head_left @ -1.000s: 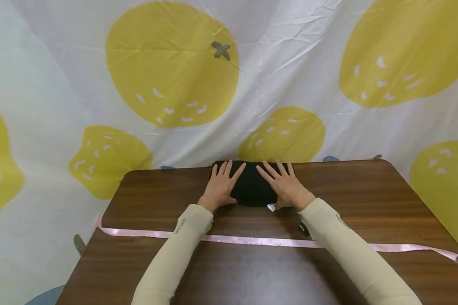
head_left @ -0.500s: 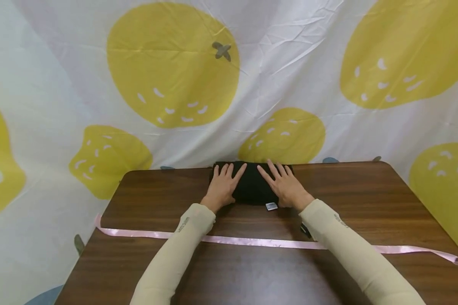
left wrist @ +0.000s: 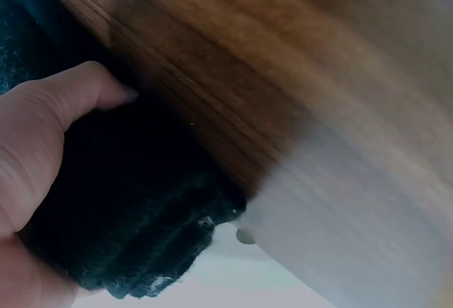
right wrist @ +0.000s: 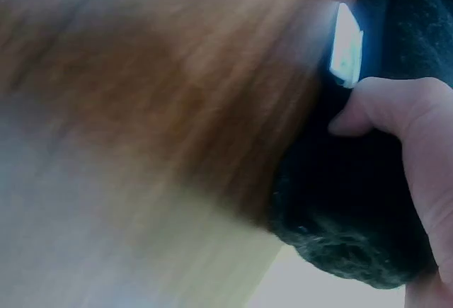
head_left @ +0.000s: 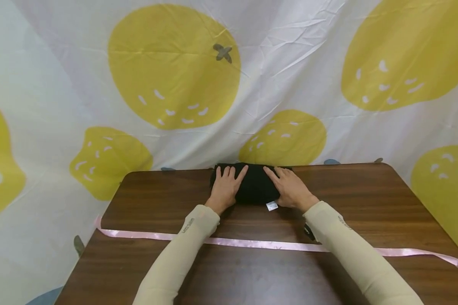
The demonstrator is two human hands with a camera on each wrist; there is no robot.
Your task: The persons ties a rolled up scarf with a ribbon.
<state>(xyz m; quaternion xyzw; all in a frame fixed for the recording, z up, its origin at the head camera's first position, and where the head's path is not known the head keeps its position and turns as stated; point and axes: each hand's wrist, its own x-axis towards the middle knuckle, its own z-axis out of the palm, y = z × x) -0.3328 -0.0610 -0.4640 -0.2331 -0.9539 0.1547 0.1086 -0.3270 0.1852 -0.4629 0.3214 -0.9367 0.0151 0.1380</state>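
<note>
A thick black cloth bundle [head_left: 255, 186], fuzzy and layered at its ends, lies at the far edge of the wooden table. A white label [head_left: 272, 206] sticks out from its near side. My left hand [head_left: 226, 186] grips the left part, fingers over the top; in the left wrist view the thumb bends against the cloth [left wrist: 134, 173]. Toward the right end my right hand [head_left: 291, 189] grips it likewise, with the thumb beside the label [right wrist: 346, 46] in the right wrist view. The fingers' undersides are hidden.
Across the brown table [head_left: 252, 279] runs a pink satin ribbon [head_left: 259, 244], passing below both forearms. A white curtain with yellow fruit prints [head_left: 198, 148] hangs right behind the far edge.
My right hand's fingers have drawn in and bent over the cloth, where they were spread before. The left hand has shifted slightly right. The ribbon stays in place.
</note>
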